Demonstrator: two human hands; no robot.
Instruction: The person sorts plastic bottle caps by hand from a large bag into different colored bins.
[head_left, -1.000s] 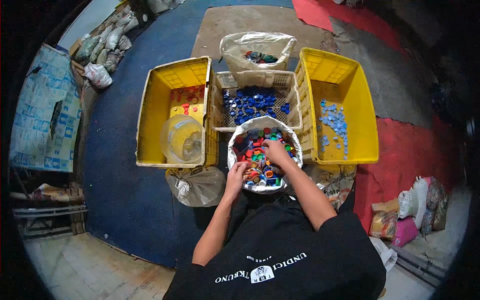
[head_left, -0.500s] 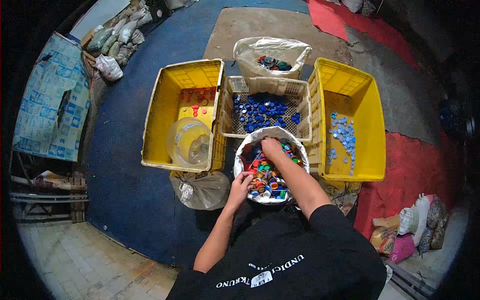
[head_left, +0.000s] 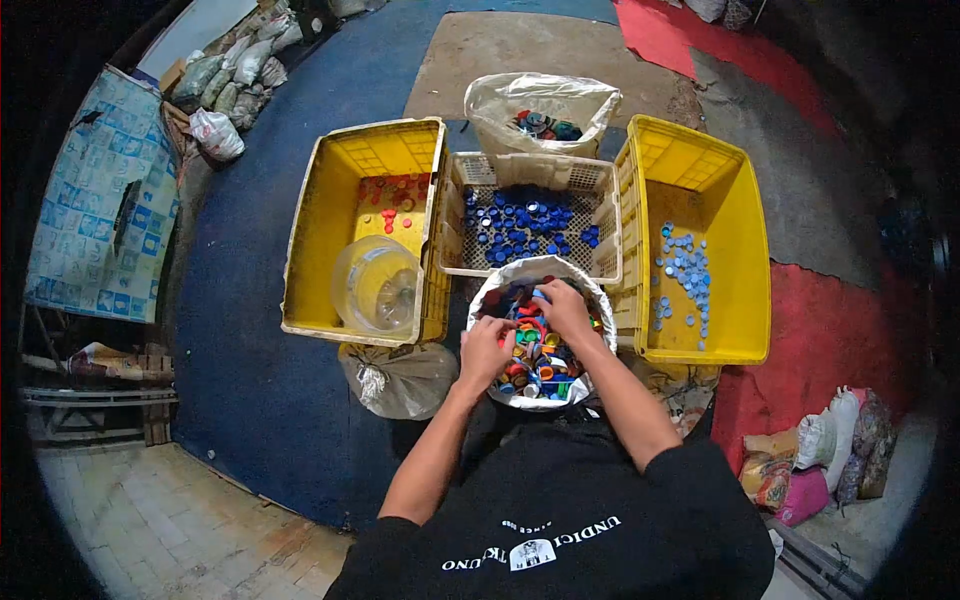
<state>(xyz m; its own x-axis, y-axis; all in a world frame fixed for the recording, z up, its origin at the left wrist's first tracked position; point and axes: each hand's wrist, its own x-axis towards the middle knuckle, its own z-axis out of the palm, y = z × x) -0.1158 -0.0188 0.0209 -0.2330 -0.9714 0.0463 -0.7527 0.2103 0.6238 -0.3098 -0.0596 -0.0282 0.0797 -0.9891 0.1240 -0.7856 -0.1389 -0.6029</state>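
A white sack [head_left: 483, 300] full of mixed coloured bottle caps [head_left: 546, 362] stands right in front of me. My left hand [head_left: 486, 350] is over the sack's left side, fingers bent at the caps; whether it holds one is too small to tell. My right hand [head_left: 566, 308] reaches into the upper part of the sack, its fingers curled by a light blue cap [head_left: 540, 296]. Its grip is unclear. Beyond the sack is a white crate [head_left: 590, 178] with blue caps [head_left: 525, 218].
The left yellow crate [head_left: 318, 210] holds red caps and a clear plastic jug [head_left: 375, 284]. Light blue caps lie in the right yellow crate [head_left: 742, 220]. Behind the white crate stands another sack [head_left: 490, 105] with caps. A tied sack [head_left: 400, 380] sits below the left crate.
My right hand has moved back and to the right, and a light blue cap now shows at its fingers. My left hand has shifted slightly forward over the caps.
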